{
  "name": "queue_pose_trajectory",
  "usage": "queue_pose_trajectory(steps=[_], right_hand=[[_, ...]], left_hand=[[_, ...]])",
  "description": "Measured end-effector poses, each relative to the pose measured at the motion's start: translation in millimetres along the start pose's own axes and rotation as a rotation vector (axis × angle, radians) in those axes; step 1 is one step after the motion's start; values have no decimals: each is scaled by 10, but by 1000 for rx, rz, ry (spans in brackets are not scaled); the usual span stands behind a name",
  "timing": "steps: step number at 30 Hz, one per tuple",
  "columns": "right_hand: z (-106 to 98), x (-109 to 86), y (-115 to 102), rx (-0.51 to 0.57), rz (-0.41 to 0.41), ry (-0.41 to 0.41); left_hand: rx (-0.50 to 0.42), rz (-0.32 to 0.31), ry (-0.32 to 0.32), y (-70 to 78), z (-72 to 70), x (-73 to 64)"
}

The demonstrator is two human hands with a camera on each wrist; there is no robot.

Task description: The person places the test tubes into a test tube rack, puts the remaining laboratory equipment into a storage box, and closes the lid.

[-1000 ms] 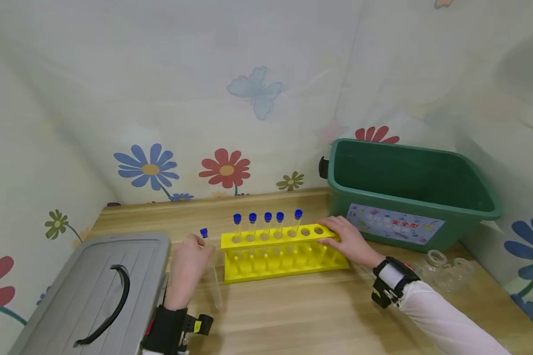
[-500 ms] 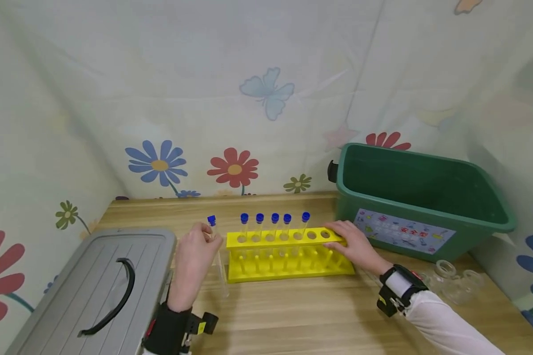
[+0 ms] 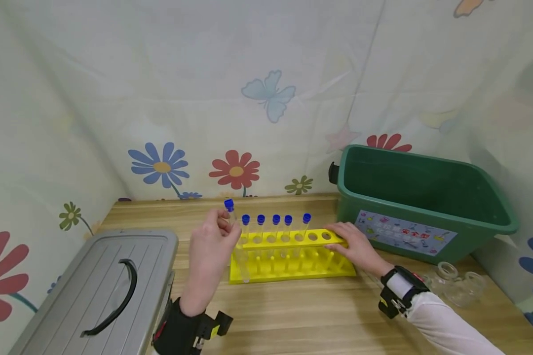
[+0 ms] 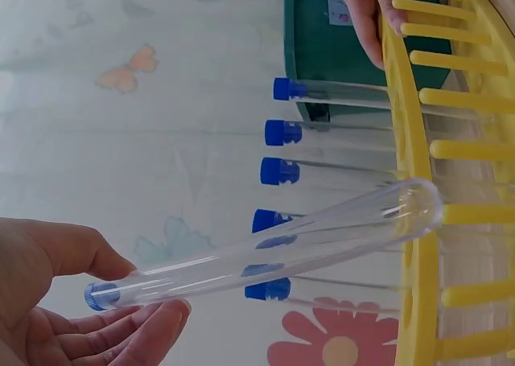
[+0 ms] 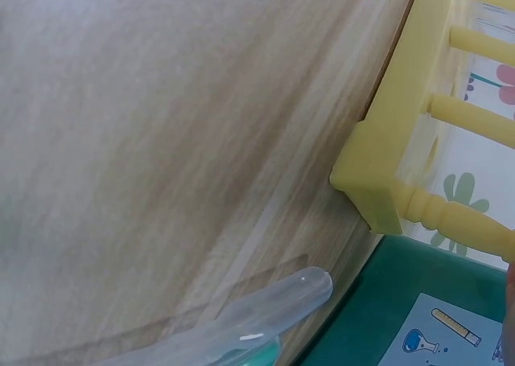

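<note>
My left hand (image 3: 210,251) pinches a clear test tube (image 4: 273,245) just below its blue cap, between thumb and fingers. The tube leans, and its rounded bottom overlaps the rack in both the head and left wrist views. That yellow test tube rack (image 3: 293,277) stands on the table, with several blue-capped test tubes (image 4: 346,133) upright in its left and middle holes. On the rack's right end, my right hand (image 3: 357,246) grips the top bar, thumb in front and fingers over it. Only a sliver of this hand shows in the right wrist view.
A green bin (image 3: 417,207) stands behind the right hand. Glass vessels (image 3: 457,283) sit at the right, and a clear tube (image 5: 273,310) lies on the table near the bin. A grey lidded box (image 3: 93,286) with a black handle is at the left.
My left hand has moved right and up with the test tube, from beside the rack to over its left end. My right hand has stayed on the rack.
</note>
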State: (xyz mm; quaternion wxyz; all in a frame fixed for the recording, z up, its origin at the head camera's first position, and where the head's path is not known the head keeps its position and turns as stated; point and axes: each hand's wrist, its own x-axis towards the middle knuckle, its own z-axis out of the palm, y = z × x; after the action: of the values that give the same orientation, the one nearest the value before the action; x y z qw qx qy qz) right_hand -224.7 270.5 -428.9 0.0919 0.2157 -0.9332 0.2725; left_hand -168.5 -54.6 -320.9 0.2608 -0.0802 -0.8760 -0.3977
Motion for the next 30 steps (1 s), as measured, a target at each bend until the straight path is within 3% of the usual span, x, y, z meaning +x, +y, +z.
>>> queue_pose_trajectory(steps=[8,14,24,30], right_hand=[[6,-2,4,-6,-5,6],[5,5,13,-4,-1,1],[7,15,10,-8,6,3],[6,12,4,-5,17,-1]], left_hand=[[-52,173,36,210,143,6],[-119,275,26,344,284,6],[-267,380,27,474,541,7],[-291,395,-2,489,761,3]])
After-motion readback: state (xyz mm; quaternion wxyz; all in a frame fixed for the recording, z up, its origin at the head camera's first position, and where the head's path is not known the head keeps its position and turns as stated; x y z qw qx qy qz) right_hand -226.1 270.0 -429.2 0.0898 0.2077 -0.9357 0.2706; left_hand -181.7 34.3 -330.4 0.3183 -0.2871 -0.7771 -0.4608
